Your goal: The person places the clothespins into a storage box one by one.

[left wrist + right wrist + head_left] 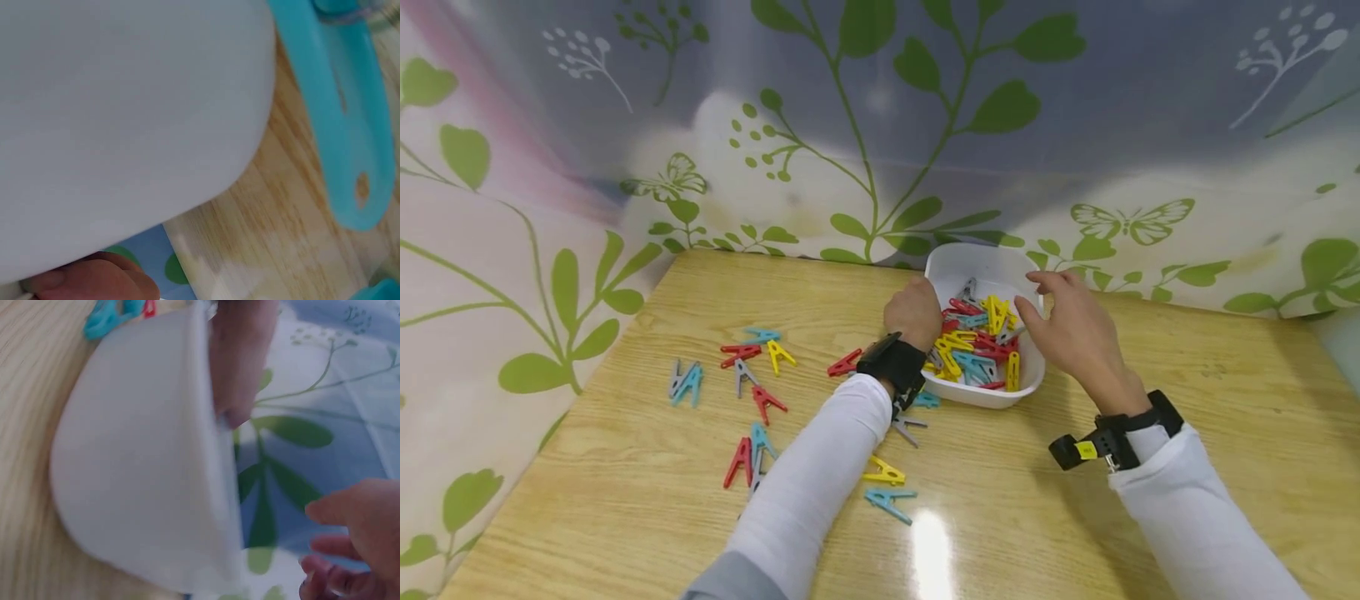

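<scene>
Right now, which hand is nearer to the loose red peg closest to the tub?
Left. The left hand is just beyond and right of the peg; the right hand is farther right, across the tub.

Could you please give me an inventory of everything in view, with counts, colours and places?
White tub: one, white, on the table near the backdrop
Clips in the tub: too heaped to count, red, yellow, blue and grey, piled inside
Loose clips: about fifteen visible, same four colours, left of and in front of the tub
Table: one, light wood, under everything
Backdrop: count unclear, green leaves and butterflies on white, pink and blue-grey, behind and left
Wrist devices: two, black, one per wrist
Sleeves: two, mostly white, on the forearms
Left hand: one, at the tub's left rim
Right hand: one, by the tub's right rim
</scene>
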Demonstrator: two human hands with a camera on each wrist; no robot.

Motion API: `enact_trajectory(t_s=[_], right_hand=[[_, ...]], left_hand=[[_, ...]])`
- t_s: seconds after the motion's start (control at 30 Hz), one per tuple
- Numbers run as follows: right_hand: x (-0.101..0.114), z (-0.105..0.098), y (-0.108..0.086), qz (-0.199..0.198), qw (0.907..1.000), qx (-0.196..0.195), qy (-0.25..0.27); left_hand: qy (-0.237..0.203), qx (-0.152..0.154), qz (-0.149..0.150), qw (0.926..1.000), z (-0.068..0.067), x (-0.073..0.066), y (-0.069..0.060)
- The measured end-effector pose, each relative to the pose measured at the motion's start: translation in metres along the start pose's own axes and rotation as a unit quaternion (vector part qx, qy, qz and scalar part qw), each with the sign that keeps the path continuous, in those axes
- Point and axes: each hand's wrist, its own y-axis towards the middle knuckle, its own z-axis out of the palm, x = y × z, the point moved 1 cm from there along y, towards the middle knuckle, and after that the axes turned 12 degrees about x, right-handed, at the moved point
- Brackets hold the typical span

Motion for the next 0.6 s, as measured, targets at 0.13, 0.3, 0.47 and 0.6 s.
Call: enact_trajectory(t_s=[0.13,0.3,0.47,0.6], right_hand=[[-0.013,0.008,0.008,0.044,0.9986,0.020,0.021],[-0.025,0.019,0.023,0.075,0.9953,0.045,0.041],[-0.036,0.035,0.032,0.078,0.9854,0.066,0.136],[-0.038,0.043,0.033,0.106,0.9664,0.053,0.228]], left_hand=[[0.002,0.004,-0.001,1.0000,0.002,0.000,0.000],[0.001,0.006,0.000,1.0000,0.002,0.000,0.001],[0.000,0.018,0.002,0.9998,0.002,0.001,0.000],[-0.005,0.035,0.003,0.9994,0.001,0.004,0.002]])
